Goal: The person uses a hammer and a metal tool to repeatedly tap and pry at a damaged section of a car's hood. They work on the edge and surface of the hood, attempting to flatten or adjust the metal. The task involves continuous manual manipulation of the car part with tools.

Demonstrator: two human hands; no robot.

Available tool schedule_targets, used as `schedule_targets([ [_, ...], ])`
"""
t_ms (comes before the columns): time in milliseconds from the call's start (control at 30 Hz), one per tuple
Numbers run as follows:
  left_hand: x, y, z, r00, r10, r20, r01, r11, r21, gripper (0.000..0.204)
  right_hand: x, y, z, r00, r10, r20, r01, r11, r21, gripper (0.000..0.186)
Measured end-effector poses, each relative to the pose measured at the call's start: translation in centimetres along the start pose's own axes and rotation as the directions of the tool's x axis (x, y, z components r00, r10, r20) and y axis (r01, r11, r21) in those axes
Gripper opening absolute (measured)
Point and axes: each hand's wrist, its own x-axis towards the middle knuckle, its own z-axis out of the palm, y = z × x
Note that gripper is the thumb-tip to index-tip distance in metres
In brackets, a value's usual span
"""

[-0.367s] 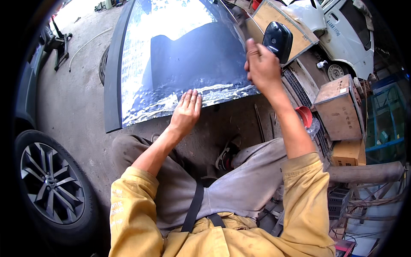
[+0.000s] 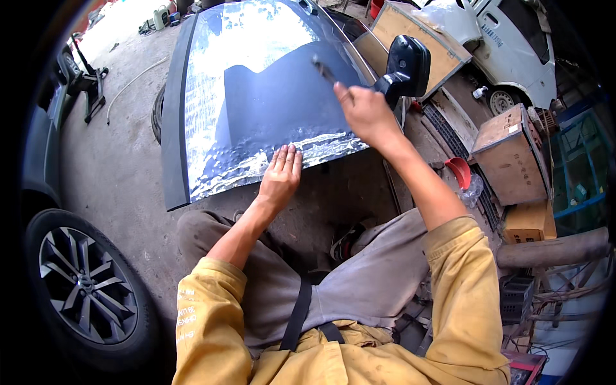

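In front of me lies a dark, shiny car door (image 2: 276,106), its near edge dented and streaked with bare metal. My left hand (image 2: 282,174) rests on that streaked edge, fingers stretched flat and side by side, holding nothing. Above the door's right part, my right hand (image 2: 367,115) is closed around the handle of a hammer (image 2: 325,69). The hammer's head is smeared by motion and points away to the left over the panel. A black side mirror (image 2: 408,67) stands up from the door's right side, just beyond my right hand.
At the left a wheel (image 2: 86,282) stands beside a dark vehicle. On the right are a wooden box (image 2: 510,154), a cardboard box (image 2: 529,223), a red curved piece (image 2: 458,172) and a thick pipe (image 2: 555,248). A white van (image 2: 513,48) stands behind them.
My right hand has swung left and slightly down, bringing the hammer over the door panel. My left hand stays on the edge. The view has shifted slightly.
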Motion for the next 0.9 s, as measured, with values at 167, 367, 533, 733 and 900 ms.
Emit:
schedule_targets([
  [167, 1.1, 0.6, 0.8, 0.996, 0.048, -0.073, -0.048, 0.999, 0.001, 0.039, -3.3, 1.2, 2.3, 0.928, 0.043, -0.371, 0.125, 0.9, 0.418, 0.049],
  [367, 0.3, -0.1, -0.1, 0.999, 0.004, -0.043, -0.007, 0.997, -0.073, 0.041, -4.9, 2.7, 1.2, 0.954, 0.111, 0.278, -0.146, 0.983, 0.111, 0.054],
  [533, 0.6, 0.8, -1.9, 0.997, -0.002, 0.072, 0.005, 0.999, -0.044, 0.046, -9.6, 4.5, 0.3, 0.961, 0.277, -0.013, -0.193, 0.702, 0.686, 0.05],
  [733, 2.9, 0.5, -2.3, 0.92, -0.058, 0.388, 0.098, 0.991, -0.086, 0.086, -20.7, 8.4, 6.2, 0.68, 0.661, 0.319, -0.52, 0.127, 0.845, 0.05],
  [900, 5.5, -2.6, -1.1, 0.859, -0.068, 0.508, 0.165, 0.975, -0.149, 0.083, -20.9, 9.4, 6.7, 0.42, 0.664, 0.619, -0.563, -0.345, 0.751, 0.052],
])
